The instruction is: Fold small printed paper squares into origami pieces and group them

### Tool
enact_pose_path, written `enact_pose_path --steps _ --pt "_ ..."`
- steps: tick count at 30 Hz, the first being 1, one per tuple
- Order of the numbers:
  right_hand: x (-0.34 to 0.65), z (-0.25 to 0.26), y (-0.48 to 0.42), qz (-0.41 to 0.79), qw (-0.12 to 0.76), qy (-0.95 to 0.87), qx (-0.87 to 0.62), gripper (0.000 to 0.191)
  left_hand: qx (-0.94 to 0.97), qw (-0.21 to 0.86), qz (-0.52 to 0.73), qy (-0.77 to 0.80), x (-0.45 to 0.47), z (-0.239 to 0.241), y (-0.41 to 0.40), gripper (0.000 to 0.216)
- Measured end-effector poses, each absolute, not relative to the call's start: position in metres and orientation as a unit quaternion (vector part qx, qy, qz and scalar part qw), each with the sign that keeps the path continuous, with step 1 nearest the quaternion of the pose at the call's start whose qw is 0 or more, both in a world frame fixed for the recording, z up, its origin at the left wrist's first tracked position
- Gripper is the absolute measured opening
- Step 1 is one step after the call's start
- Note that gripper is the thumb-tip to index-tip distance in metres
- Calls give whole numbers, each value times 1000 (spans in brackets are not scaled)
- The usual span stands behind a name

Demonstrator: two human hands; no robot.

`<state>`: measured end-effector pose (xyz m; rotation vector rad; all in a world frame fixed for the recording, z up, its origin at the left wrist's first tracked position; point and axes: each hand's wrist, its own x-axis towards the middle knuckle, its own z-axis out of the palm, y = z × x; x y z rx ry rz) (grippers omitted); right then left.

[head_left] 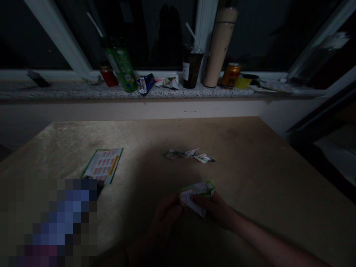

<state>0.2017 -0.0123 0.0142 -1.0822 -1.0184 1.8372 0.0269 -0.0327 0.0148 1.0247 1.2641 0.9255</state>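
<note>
Head view, handheld paper, brown table, speckled windowsill, dark windows

Both hands are bare, the left hand a dim, soft-edged shape and the right hand somewhat clearer in outline. The right forearm is slim, smooth and uncovered (at least as far as the view reaches), widening gently from the wrist. The left forearm is deep in shadow; whether a cuff or band circles it is too dark to tell.
</note>
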Motion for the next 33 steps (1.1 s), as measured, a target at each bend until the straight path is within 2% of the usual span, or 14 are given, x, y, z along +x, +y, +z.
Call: enact_pose_path --steps 6,16,26,33 --pt "203 13 -13 719 374 -392 -436 37 494 570 365 546 31 24 -30 31" --pt "204 11 -13 719 344 -424 -430 45 533 529 351 559 33 18 -30 36" --pt "203 20 -13 701 338 -452 -436 45 550 490 306 603 35 25 -26 37" --pt "204 13 -14 677 334 -483 -443 44 535 542 326 561 34 23 -22 35"
